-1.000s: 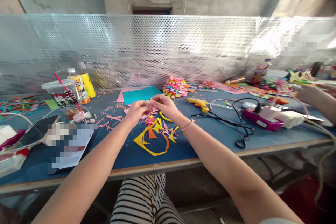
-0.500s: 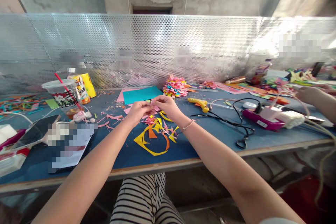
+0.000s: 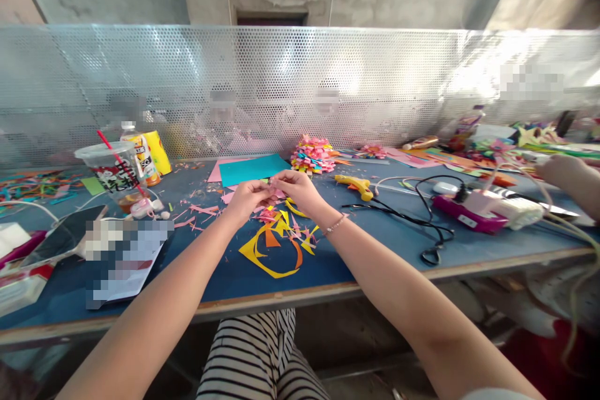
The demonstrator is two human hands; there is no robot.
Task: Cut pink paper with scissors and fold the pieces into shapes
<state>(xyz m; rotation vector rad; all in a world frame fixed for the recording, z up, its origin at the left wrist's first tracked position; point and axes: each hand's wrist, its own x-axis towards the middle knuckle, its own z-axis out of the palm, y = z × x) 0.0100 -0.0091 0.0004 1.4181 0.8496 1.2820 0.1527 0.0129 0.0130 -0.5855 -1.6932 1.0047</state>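
Note:
My left hand (image 3: 250,200) and my right hand (image 3: 296,190) meet fingertip to fingertip over the blue table (image 3: 225,278). Both are closed in a pinch on something small, mostly hidden by the fingers, that I cannot make out. Below them lie yellow paper scraps (image 3: 253,251) and an orange scrap (image 3: 272,237). Pink strips (image 3: 205,209) are scattered to the left. Just beyond my hands is a turquoise sheet (image 3: 253,169), with a pink paper cluster (image 3: 313,155) to its right.
A yellow glue gun (image 3: 355,185), black cable (image 3: 403,214) and purple power strip (image 3: 469,215) lie right. A cup with a red straw (image 3: 110,169) and a tablet (image 3: 131,262) are left. Another person's hand (image 3: 565,172) is at far right.
The other person's hand at the far right has shifted a little to the right. My own hands have hardly moved.

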